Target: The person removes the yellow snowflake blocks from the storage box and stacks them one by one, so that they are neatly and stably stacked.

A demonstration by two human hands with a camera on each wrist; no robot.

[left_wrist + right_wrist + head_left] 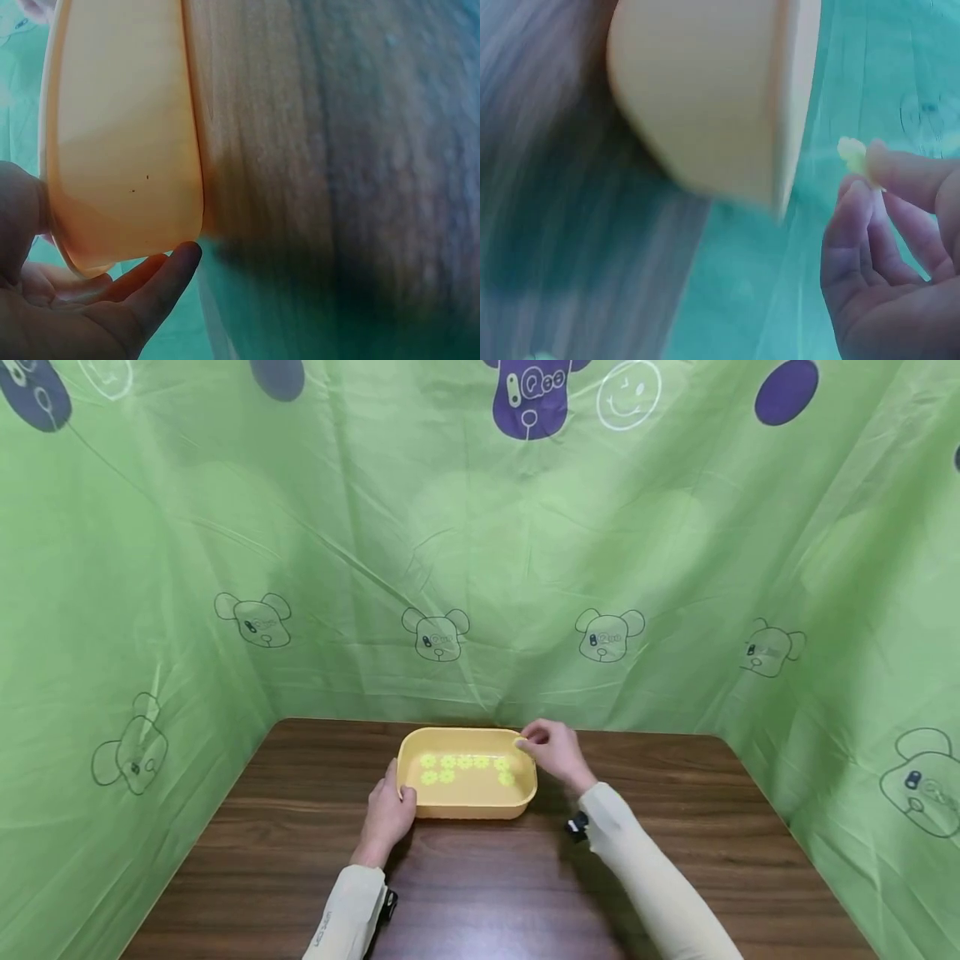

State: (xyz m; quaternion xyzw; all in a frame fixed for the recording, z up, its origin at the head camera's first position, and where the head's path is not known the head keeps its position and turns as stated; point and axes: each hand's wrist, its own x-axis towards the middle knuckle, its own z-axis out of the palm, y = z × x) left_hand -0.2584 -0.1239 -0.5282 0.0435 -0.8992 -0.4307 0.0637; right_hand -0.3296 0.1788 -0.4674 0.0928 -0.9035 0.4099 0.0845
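A yellow plastic basin [472,811] stands on the wooden table. Several small yellow-green flower-shaped pieces [465,762] lie spread across its floor. My left hand [388,810] grips the basin's left end, thumb over the rim and fingers against the outer wall; the left wrist view shows the fingers under the end wall. Over the basin's far right corner, my right hand [553,750] pinches one yellow flower-shaped piece [852,155] between thumb and index finger. In the right wrist view that piece is apart from the basin's wall [705,90].
The dark wooden table [300,827] extends on both sides of the basin and in front of it. Green printed curtains [480,552] hang behind the table and along its left and right sides, with the back one close behind the basin.
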